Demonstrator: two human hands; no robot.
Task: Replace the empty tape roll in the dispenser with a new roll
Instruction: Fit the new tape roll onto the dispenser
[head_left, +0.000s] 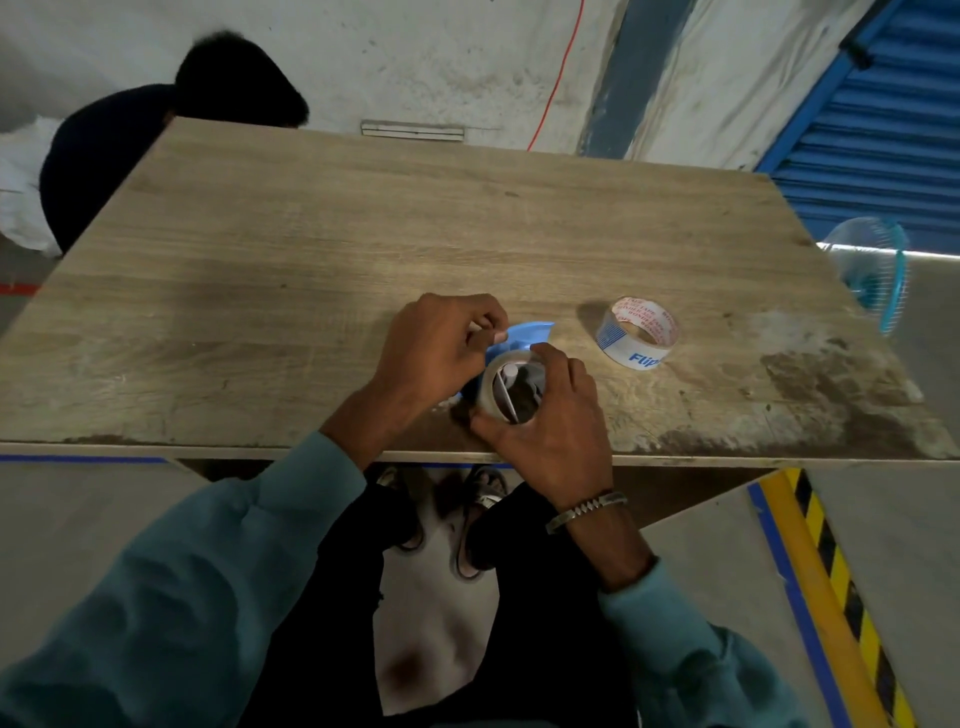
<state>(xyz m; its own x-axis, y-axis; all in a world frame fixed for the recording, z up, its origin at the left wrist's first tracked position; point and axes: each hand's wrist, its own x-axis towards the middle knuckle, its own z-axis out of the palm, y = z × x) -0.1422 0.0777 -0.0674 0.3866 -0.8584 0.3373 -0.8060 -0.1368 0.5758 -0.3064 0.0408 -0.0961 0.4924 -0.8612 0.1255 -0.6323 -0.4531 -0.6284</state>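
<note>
A blue tape dispenser (527, 335) lies near the front edge of the wooden table (363, 234), mostly covered by my hands. A pale, nearly bare tape roll (501, 366) sits on its hub, whose white spindle shows through the ring. My right hand (550, 426) wraps around that roll from the right and below. My left hand (441, 345) pinches the dispenser's blue front part between thumb and fingers. A printed white tape roll (638, 332) with blue lettering lies flat on the table to the right, apart from both hands.
Another person in dark clothes (156, 130) bends down beyond the table's far left corner. A clear plastic container with a blue rim (872, 265) stands off the table's right edge. Yellow-black floor tape (831, 597) runs at lower right. My feet show under the table.
</note>
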